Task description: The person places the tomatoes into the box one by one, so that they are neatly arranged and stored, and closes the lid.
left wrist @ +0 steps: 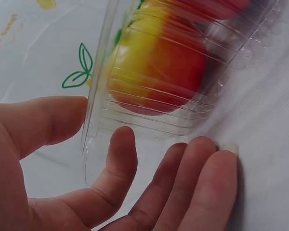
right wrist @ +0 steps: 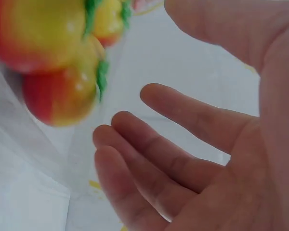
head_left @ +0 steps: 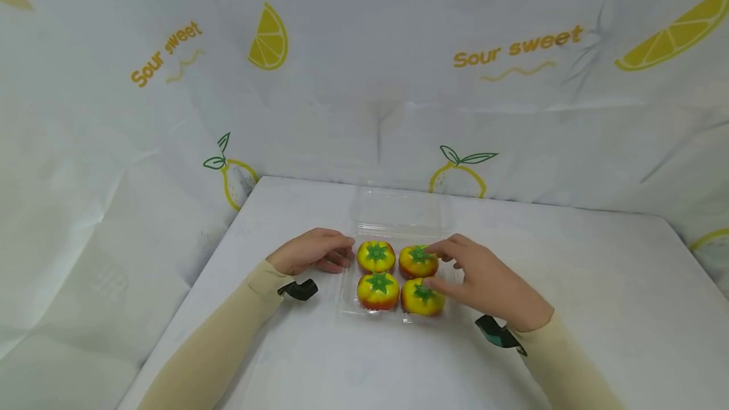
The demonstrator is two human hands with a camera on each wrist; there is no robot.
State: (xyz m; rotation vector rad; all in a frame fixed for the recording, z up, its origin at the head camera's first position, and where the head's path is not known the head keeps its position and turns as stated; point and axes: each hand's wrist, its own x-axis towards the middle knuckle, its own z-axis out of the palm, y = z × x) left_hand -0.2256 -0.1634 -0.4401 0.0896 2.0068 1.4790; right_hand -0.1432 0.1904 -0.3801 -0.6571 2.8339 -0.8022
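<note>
Rested the left hand point(head_left: 313, 252) open against the left rim of the clear plastic box point(head_left: 347, 301), thumb at the rim's edge, fingers relaxed on the worktop point(head_left: 569, 283), gripping nothing. Hovered the right hand point(head_left: 490, 283) over the box's right side, likewise unclenched and holding nothing, fingertips at the rear right toy fruit point(head_left: 417, 262) and thumb near the front right one point(head_left: 423, 301); could not tell whether touching or just above. Sat near the middle of the worktop, that box, with four yellow-and-red toy fruits packed two by two, the lid point(head_left: 401, 211) folded back flat behind. Likely risks, judged from this: skidding the light, thin-walled box across the smooth covering under a push from one side only; buckling the rim under the thumb; popping a neighbouring fruit out, given how tightly all four sat together. Around: only printed lemon cloth point(head_left: 364, 81) draped behind and at both sides. Nothing in the way but the open lid at the back and the close packing of the fruits.
</note>
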